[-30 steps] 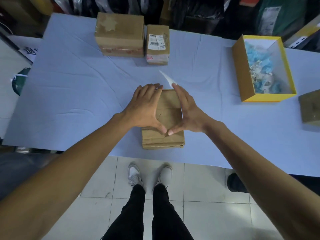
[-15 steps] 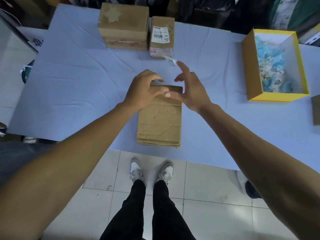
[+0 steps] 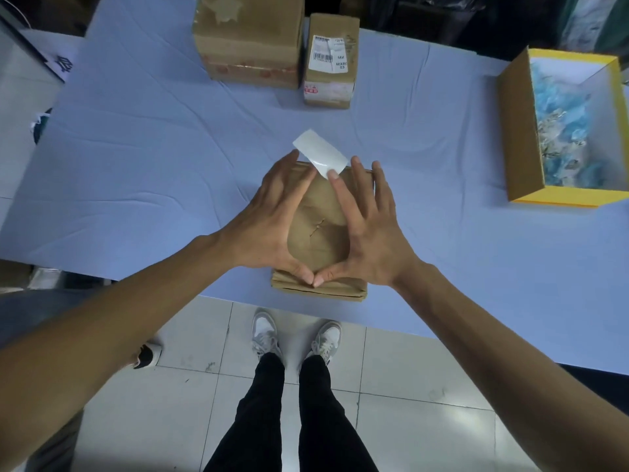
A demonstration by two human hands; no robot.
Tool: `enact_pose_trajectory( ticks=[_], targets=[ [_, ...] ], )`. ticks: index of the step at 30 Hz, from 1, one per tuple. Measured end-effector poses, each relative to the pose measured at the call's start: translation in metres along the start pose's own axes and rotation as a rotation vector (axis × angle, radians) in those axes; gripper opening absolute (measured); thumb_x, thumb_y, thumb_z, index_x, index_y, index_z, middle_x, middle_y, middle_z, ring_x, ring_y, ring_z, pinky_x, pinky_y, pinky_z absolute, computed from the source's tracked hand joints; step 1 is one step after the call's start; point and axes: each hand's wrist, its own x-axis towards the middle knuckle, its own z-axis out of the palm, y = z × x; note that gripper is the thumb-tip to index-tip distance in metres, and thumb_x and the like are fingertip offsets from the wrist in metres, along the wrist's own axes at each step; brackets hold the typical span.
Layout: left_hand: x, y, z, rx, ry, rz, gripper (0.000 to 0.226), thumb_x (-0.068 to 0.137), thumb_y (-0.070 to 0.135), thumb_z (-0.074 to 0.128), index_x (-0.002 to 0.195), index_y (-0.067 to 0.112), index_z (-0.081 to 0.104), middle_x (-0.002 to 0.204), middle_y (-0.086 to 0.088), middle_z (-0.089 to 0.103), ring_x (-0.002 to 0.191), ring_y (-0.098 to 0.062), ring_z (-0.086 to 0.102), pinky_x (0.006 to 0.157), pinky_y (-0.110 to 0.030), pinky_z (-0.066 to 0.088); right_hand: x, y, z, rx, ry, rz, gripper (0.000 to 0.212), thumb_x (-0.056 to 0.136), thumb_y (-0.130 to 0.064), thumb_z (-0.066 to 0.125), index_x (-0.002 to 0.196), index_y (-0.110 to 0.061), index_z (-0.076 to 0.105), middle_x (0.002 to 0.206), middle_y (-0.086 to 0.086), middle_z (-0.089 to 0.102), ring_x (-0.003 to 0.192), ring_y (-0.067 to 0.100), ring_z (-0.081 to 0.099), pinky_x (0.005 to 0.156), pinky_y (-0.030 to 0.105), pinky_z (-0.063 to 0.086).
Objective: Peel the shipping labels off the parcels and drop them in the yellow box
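A flat brown parcel (image 3: 318, 226) lies at the near edge of the blue table (image 3: 153, 148). Both my hands rest flat on it, fingers spread and thumb tips touching. My left hand (image 3: 269, 223) covers its left side and holds nothing. My right hand (image 3: 374, 233) covers its right side. A white peeled shipping label (image 3: 320, 153) sticks to my right index fingertip and stands up over the parcel's far edge. The yellow box (image 3: 571, 199) stands open at the far right with blue and white scraps inside.
At the back of the table stand a large brown carton (image 3: 248, 39) and, beside it on the right, a small parcel (image 3: 330, 90) that bears a white barcode label (image 3: 328, 52). My legs and shoes are on the tiled floor below the table edge.
Half a second ago both hands were raised over the parcel's far end, fingers curled. Now they lie flat on it again, the label still on my right index finger.
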Motion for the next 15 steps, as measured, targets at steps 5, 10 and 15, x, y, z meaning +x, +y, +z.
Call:
enact_pose_trajectory(
  ticks=[5,10,15],
  targets=[
    [0.003,-0.001,0.002,-0.015,0.039,-0.012,0.162,0.028,0.077,0.082,0.155,0.015,0.005,0.153,-0.012,0.007,0.145,-0.026,0.004,0.118,-0.038,0.027,0.0,0.003,0.001,-0.036,0.064,0.012,0.144,0.04,-0.099,0.054,0.154,-0.017,0.021,0.154,0.023,0.021,0.142,0.042,0.022,0.111,0.059,0.022],
    [0.016,-0.005,-0.005,-0.009,0.046,-0.047,0.156,0.029,0.073,0.085,0.155,0.015,0.013,0.138,-0.008,0.021,0.132,-0.025,0.022,0.11,-0.034,0.035,0.007,0.005,-0.009,-0.054,0.101,0.068,0.139,0.041,-0.097,0.054,0.154,-0.022,0.021,0.141,0.021,0.034,0.123,0.034,0.037,0.102,0.05,0.034],
    [0.032,-0.008,-0.014,-0.024,0.06,-0.054,0.124,0.034,0.067,0.088,0.136,0.016,0.039,0.123,-0.002,0.033,0.118,-0.016,0.031,0.099,-0.029,0.039,0.022,0.014,-0.017,-0.051,0.109,0.075,0.133,0.045,-0.093,0.056,0.153,-0.023,0.025,0.125,0.012,0.041,0.108,0.025,0.042,0.093,0.04,0.036]
  ],
)
